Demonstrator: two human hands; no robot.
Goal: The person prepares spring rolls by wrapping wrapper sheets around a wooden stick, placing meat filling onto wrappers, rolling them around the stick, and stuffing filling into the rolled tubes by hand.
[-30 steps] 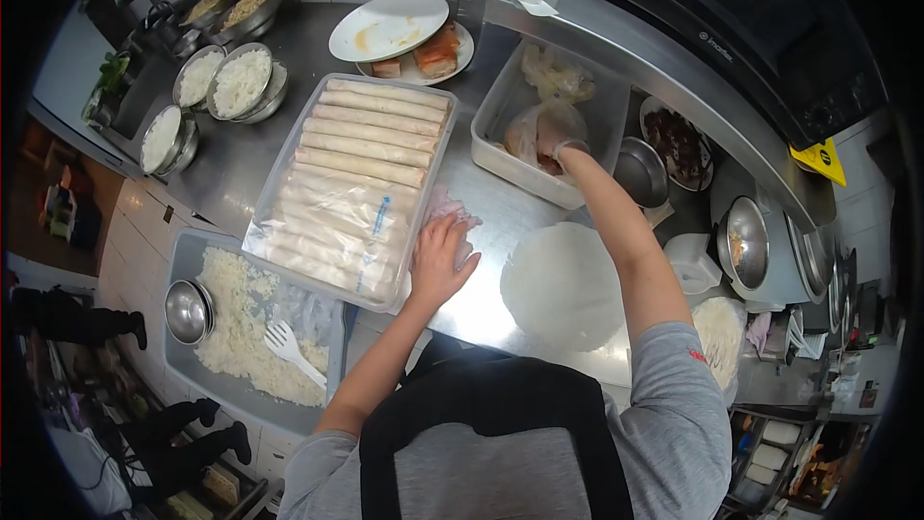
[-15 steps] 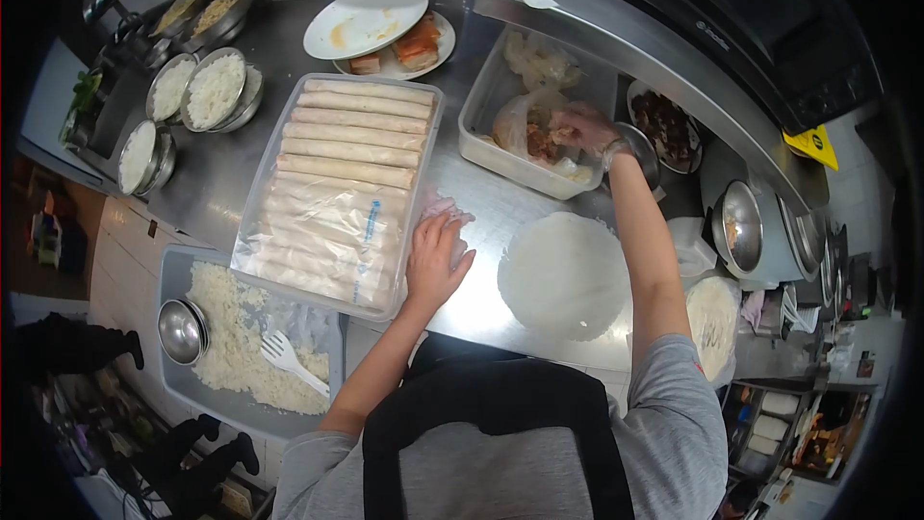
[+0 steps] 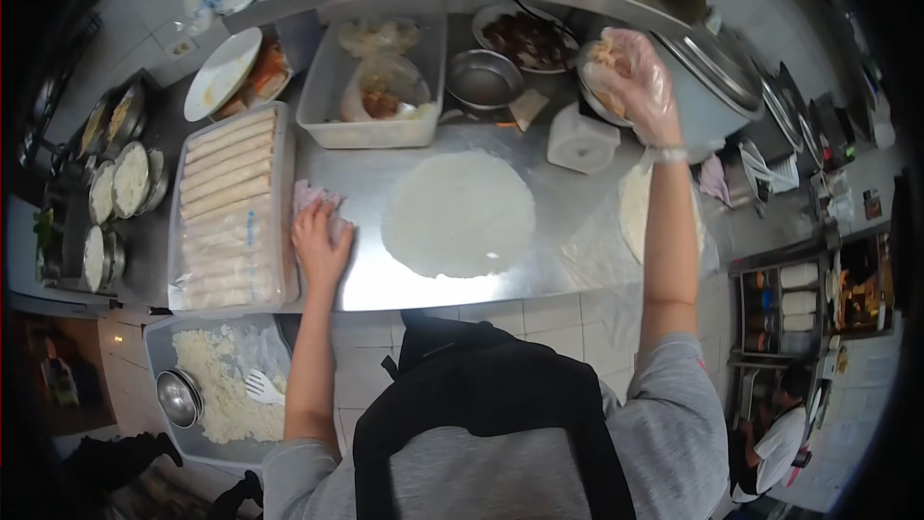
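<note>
1. At one o'clock, the gloved right hand (image 3: 643,87) clamps shredded food (image 3: 611,56) by a metal bowl (image 3: 595,98).
2. At eleven, the left hand (image 3: 322,243), fingers apart, rests on pink cloth (image 3: 310,195).
3. Twelve: round white sheet (image 3: 459,214).

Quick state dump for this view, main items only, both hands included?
Left hand: resting on the cloth
Right hand: gloved, raised, holding filling
Pink cloth: crumpled
Round wrapper: flat, unfilled
Roll container: lidless, rolls partly under plastic
Filling bag: open
Upper white plate: tilted, stained
Slotted white spatula: lying on rice
</note>
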